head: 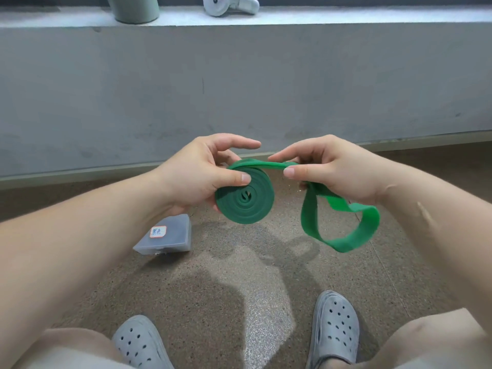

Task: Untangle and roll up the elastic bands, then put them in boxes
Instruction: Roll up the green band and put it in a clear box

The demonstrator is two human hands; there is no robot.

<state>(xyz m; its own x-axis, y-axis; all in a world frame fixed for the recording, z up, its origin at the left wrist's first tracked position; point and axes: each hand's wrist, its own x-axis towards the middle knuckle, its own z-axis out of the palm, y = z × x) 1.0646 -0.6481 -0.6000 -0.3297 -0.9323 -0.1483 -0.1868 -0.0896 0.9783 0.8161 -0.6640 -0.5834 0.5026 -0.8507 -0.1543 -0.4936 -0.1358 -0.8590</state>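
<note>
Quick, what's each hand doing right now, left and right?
Left hand: grips the rolled coil of the green elastic band, thumb on its face.
Right hand: pinches the same band's unrolled part.

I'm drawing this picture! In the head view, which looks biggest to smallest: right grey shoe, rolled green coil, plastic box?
1. right grey shoe
2. rolled green coil
3. plastic box
The coil is held nearer the camera, so its lead over the box is unsure.

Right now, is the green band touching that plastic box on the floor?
Apart. The head view shows the green band held up in the air, with bare floor visible between it and the plastic box.
</note>
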